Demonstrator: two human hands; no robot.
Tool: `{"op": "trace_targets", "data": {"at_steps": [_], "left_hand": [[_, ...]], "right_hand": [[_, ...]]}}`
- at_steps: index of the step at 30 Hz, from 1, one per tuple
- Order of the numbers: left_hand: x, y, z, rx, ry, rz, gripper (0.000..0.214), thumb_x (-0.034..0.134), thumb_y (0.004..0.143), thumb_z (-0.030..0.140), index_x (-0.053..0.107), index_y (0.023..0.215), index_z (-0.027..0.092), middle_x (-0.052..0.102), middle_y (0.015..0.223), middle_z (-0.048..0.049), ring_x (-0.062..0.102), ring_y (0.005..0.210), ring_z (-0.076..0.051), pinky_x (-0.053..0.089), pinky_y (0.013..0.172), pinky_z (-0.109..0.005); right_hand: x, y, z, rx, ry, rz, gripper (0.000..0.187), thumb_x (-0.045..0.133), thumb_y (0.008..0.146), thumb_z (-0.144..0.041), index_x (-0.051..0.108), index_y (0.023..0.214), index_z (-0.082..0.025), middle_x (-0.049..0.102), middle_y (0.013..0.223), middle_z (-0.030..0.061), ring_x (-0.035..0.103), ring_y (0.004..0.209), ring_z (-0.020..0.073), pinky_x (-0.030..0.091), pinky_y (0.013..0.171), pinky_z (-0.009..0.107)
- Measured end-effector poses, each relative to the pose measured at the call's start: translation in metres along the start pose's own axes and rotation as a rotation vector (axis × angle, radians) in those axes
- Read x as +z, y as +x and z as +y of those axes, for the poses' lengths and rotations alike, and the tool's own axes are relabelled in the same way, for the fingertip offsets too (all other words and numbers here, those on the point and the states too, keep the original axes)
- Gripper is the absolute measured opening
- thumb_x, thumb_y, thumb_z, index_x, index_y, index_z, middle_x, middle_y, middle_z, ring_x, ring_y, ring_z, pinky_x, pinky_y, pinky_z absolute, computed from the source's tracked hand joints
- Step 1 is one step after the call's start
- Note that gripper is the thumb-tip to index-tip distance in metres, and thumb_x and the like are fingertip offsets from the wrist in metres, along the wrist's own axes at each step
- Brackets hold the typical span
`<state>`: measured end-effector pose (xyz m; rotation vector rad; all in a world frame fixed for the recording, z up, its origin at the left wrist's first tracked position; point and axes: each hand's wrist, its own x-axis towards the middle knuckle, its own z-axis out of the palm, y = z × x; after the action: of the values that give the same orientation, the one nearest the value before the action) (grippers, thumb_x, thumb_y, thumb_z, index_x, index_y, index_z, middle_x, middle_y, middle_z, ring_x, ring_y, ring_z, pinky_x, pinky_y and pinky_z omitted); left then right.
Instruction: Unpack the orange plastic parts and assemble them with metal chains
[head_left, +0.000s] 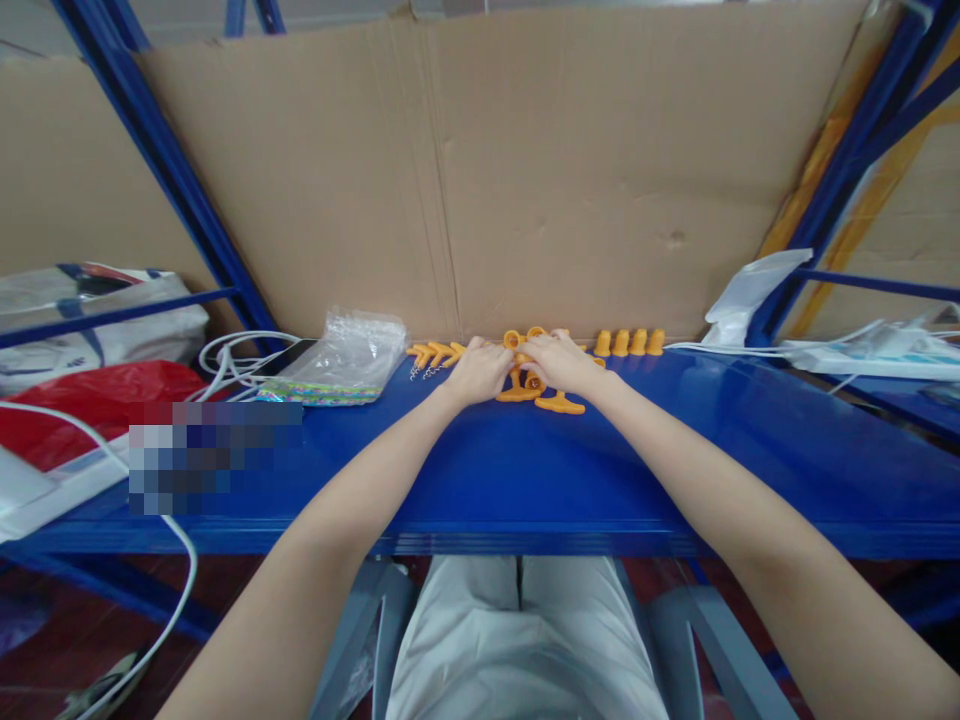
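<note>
My left hand (481, 370) and my right hand (559, 362) are close together at the back of the blue table, fingers curled in among orange plastic pieces. What each one grips is partly hidden by the fingers. Round orange cup-like pieces (535, 332) show just behind the hands. In front of them lie orange T-shaped handles (560, 403). Left of my left hand is a row of orange-handled corkscrews (433, 355) with metal spirals. To the right, several orange caps (621, 343) stand upright in a row.
Clear plastic bags (345, 355) lie at the left, with white cables (240, 350) and a red bag (97, 405) further out. A cardboard panel (570, 180) closes off the back between blue posts (180, 190). White packaging (754, 295) leans at the right.
</note>
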<state>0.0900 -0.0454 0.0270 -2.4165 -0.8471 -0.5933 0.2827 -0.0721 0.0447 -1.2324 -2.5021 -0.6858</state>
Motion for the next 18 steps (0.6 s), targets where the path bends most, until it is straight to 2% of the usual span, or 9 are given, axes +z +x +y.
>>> {"op": "trace_targets", "data": {"at_steps": [4, 8, 11, 18], "left_hand": [[0.0004, 0.0016, 0.0027, -0.057, -0.042, -0.022, 0.023, 0.041, 0.097, 0.021, 0.062, 0.089, 0.017, 0.072, 0.084, -0.0127, 0.068, 0.086, -0.027, 0.035, 0.081, -0.040], [0.0028, 0.0028, 0.0043, -0.112, -0.083, -0.018, 0.025, 0.040, 0.098, 0.025, 0.061, 0.085, 0.018, 0.073, 0.084, -0.0122, 0.068, 0.084, -0.026, 0.036, 0.080, -0.040], [0.0032, 0.0029, 0.0046, -0.124, -0.097, 0.000, 0.026, 0.040, 0.098, 0.027, 0.060, 0.085, 0.018, 0.073, 0.084, -0.0119, 0.067, 0.083, -0.026, 0.036, 0.081, -0.040], [0.0019, 0.0027, 0.0048, -0.151, -0.112, 0.001, 0.028, 0.037, 0.098, 0.027, 0.061, 0.086, 0.018, 0.074, 0.086, -0.0126, 0.068, 0.084, -0.027, 0.036, 0.081, -0.041]], "right_hand": [[0.0003, 0.0000, 0.0002, 0.001, -0.033, 0.015, 0.027, 0.045, 0.103, -0.024, 0.067, 0.112, -0.011, 0.072, 0.107, 0.0172, 0.058, 0.103, 0.0273, 0.029, 0.086, 0.036], [0.0016, 0.0000, 0.0016, -0.023, -0.100, 0.062, 0.026, 0.046, 0.102, -0.022, 0.064, 0.119, -0.013, 0.070, 0.108, 0.0166, 0.057, 0.105, 0.0280, 0.028, 0.088, 0.038], [0.0019, -0.0004, 0.0018, -0.029, -0.137, 0.080, 0.026, 0.047, 0.101, -0.020, 0.061, 0.122, -0.014, 0.069, 0.109, 0.0154, 0.057, 0.105, 0.0280, 0.027, 0.089, 0.039], [-0.0012, -0.0016, -0.0010, -0.054, -0.148, 0.116, 0.024, 0.043, 0.101, -0.017, 0.061, 0.117, -0.015, 0.068, 0.108, 0.0143, 0.056, 0.102, 0.0278, 0.028, 0.088, 0.040]]}}
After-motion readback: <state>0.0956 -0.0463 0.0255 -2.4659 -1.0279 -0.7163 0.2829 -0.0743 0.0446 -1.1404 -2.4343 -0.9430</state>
